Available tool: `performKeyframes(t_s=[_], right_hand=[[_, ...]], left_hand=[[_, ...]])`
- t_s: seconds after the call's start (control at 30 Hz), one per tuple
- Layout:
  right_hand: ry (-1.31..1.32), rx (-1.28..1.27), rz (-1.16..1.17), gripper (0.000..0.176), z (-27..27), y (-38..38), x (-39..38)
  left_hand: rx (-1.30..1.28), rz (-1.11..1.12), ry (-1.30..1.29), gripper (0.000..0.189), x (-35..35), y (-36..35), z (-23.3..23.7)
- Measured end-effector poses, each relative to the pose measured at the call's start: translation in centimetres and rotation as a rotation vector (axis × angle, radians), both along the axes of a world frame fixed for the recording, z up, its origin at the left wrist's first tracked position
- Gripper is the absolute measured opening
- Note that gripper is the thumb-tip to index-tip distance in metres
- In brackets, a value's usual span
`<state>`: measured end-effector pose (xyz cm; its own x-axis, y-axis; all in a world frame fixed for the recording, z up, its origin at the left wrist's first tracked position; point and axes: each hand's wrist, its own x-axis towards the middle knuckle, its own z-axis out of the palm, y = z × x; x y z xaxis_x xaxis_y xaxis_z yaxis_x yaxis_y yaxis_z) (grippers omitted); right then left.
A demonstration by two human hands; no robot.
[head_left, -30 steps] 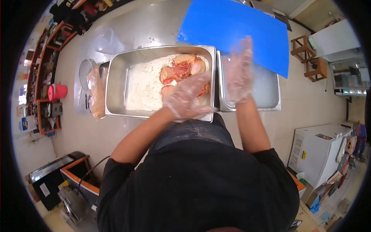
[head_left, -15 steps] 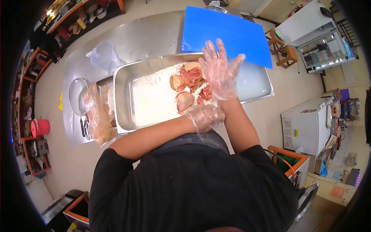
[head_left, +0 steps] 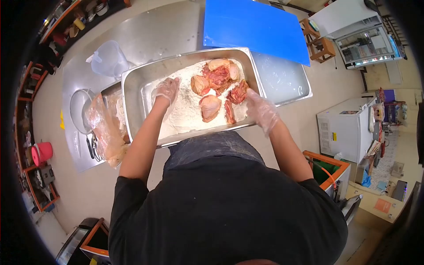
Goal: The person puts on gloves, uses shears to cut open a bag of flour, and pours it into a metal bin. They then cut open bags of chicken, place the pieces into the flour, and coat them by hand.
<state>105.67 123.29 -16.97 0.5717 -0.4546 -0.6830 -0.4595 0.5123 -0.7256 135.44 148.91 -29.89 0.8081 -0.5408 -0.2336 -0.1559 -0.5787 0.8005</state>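
A deep steel pan (head_left: 190, 60) holds a bed of white flour (head_left: 176, 119) with several pieces of raw chicken (head_left: 210, 108) on it, some skin-side up, some with red flesh showing. My left hand (head_left: 167, 89), in a clear plastic glove, is down at the flour in the left part of the pan; its fingertips point away from me and are partly hidden. At the pan's right wall, my right hand (head_left: 263, 111), gloved too, has its fingers extended beside a red piece of chicken (head_left: 238, 92), fingertips right at its edge.
A blue board (head_left: 256, 28) lies behind, partly over a container of cloudy liquid (head_left: 285, 79). On the steel table (head_left: 154, 28) stand a clear plastic jug (head_left: 109, 59) and a round sieve (head_left: 81, 110). A plastic bag (head_left: 104, 130) sits left of the pan, near black-handled scissors (head_left: 93, 148).
My hands have come apart: the right had been raised with spread fingers, the left at its wrist. The left is now down in the flour, the right lowered beside the chicken.
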Motion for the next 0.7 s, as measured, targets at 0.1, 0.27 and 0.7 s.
performKeyframes(t_s=[0.1, 0.27, 0.7], right_hand=[[0.121, -0.003, -0.054, 0.057, 1.3, 2.4, 1.6], [0.203, -0.299, -0.122, 0.069, -9.7, 0.7, 6.3], [-0.321, 0.016, 0.549, 0.062, 2.7, 3.9, 7.9]], left_hand=[[-0.016, -0.036, -0.06, 0.065, -0.5, -3.2, 2.9], [0.111, -0.167, 0.098, 0.092, 0.6, -8.7, -3.9], [-0.286, 0.097, 0.891, 0.088, -2.5, -1.1, 4.9]])
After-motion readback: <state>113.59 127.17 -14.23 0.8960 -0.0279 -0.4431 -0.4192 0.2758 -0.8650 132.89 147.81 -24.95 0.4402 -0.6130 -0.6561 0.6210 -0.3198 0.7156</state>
